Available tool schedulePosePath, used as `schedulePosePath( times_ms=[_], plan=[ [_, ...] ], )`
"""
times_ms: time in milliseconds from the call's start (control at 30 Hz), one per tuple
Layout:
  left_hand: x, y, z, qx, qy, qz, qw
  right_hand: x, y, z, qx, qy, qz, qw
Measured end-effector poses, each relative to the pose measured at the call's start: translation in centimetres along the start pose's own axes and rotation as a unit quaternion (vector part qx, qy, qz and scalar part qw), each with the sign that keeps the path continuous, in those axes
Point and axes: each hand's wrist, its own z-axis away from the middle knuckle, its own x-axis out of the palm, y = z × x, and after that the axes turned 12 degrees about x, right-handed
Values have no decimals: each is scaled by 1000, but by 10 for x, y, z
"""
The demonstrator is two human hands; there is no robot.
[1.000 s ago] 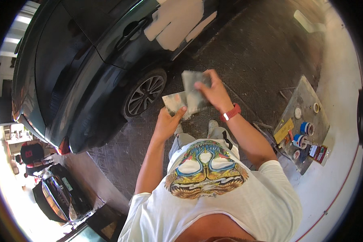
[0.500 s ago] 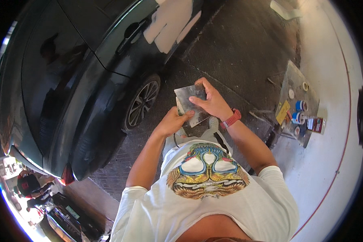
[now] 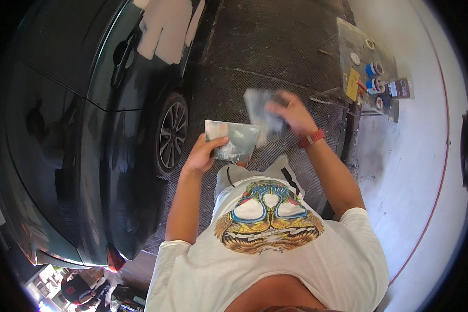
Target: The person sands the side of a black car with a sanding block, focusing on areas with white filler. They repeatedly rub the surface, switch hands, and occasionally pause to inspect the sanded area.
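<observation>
My left hand (image 3: pixel 198 157) grips a flat grey metal plate (image 3: pixel 240 136) with whitish smears, its thumb lying across the face. In my right hand (image 3: pixel 297 115) is a second thin metal plate, a filler spreader (image 3: pixel 256 104), blurred by motion. The spreader is just beyond and right of the left plate; whether their edges touch I cannot tell. Both hands are in front of my body, above the floor. At the left stands a dark car (image 3: pixel 96 171) with a beige filler patch (image 3: pixel 164 31) on its door.
The car's wheel (image 3: pixel 172 134) is near my left hand. On the right, against a white wall (image 3: pixel 421 182), a table (image 3: pixel 348 44) bears blue-and-white cans (image 3: pixel 373 69), a tape roll (image 3: pixel 369 44) and a yellow sheet (image 3: pixel 352 85). Another person (image 3: pixel 77 288) is at the lower left.
The two plates, close together before, are now apart: my right hand has moved right with the spreader, and the left plate's face shows. My view has shifted, with the table now higher up.
</observation>
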Motion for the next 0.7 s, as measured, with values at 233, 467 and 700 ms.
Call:
schedulePosePath(
  times_ms=[233,467,700],
  plan=[
    [95,-24,-6,165,69,-397,900,-11,28,100,-196,161,417,873],
    [222,-111,15,102,-96,-462,876,-103,141,137,-207,250,360,875],
    [316,-176,24,99,-208,-325,917,-279,257,207,-25,219,57,974]
  ],
)
